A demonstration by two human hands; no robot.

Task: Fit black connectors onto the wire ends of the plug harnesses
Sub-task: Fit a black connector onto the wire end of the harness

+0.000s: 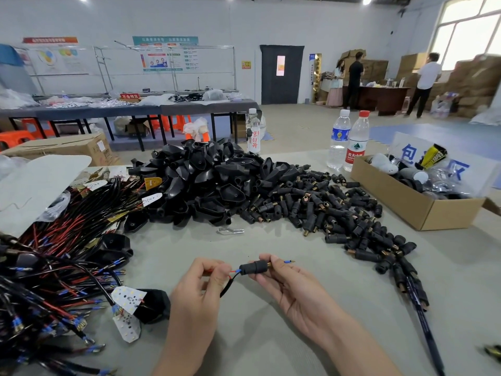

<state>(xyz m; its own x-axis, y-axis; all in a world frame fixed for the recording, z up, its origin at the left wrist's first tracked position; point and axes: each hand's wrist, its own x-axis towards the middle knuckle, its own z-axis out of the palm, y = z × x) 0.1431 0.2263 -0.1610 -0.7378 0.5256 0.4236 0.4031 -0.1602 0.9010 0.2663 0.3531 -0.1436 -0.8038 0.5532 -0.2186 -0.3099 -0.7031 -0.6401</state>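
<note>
My right hand (292, 289) pinches a black connector (254, 267) with a brass end, just above the table's near middle. A blue-tipped wire end (289, 262) pokes out past my right fingers. My left hand (202, 291) pinches the red and black wires (230, 280) of a harness that run into the connector's left end. A large heap of loose black connectors (325, 213) lies to the right. Harnesses with red and black wires (62, 261) are piled on the left.
Black plastic housings (206, 180) are heaped at the table's centre back. An open cardboard box (423, 202) stands at the right, with two water bottles (348, 142) behind it and a third bottle (253, 131) farther left. A small metal clip (231, 230) lies mid-table. People stand far back right.
</note>
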